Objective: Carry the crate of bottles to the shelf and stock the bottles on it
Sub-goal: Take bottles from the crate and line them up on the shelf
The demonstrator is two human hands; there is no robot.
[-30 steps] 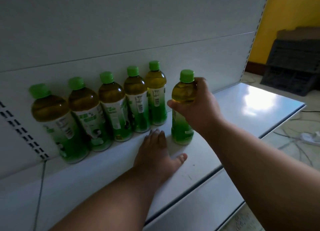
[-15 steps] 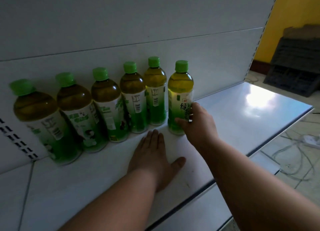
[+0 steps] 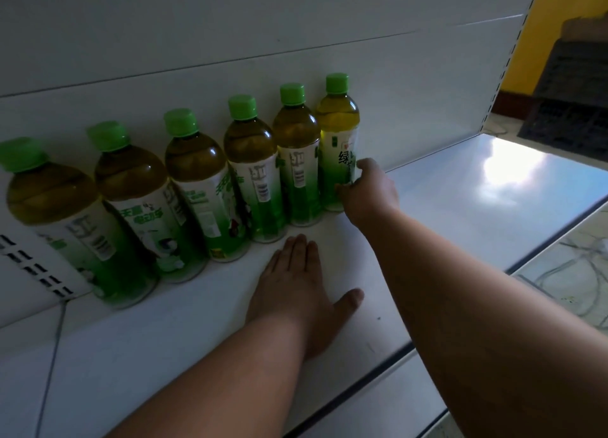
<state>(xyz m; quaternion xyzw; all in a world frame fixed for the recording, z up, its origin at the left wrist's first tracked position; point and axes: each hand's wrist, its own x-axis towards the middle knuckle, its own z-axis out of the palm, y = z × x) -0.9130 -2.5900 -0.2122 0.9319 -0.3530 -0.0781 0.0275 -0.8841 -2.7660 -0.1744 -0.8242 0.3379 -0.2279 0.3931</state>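
Note:
Several green-capped tea bottles stand in a row along the back panel of the white shelf (image 3: 460, 214). The rightmost bottle (image 3: 337, 131) is lighter yellow than the others and stands upright against its neighbour (image 3: 296, 148). My right hand (image 3: 368, 191) is wrapped around the lower right side of that rightmost bottle, fingers on its label. My left hand (image 3: 296, 286) lies flat, palm down, on the shelf in front of the row, fingers together and thumb out, holding nothing. The crate is not in view.
The shelf's right half stretches bare to its end, with glare on it. A slotted upright (image 3: 33, 266) stands at the left. A dark crate-like stack (image 3: 572, 102) sits against a yellow wall at far right. Cables (image 3: 579, 273) lie on the floor below.
My right hand has set the lighter bottle down at the right end of the row and pushed it back against the panel, sliding from its neck to its lower body. My left hand stayed flat.

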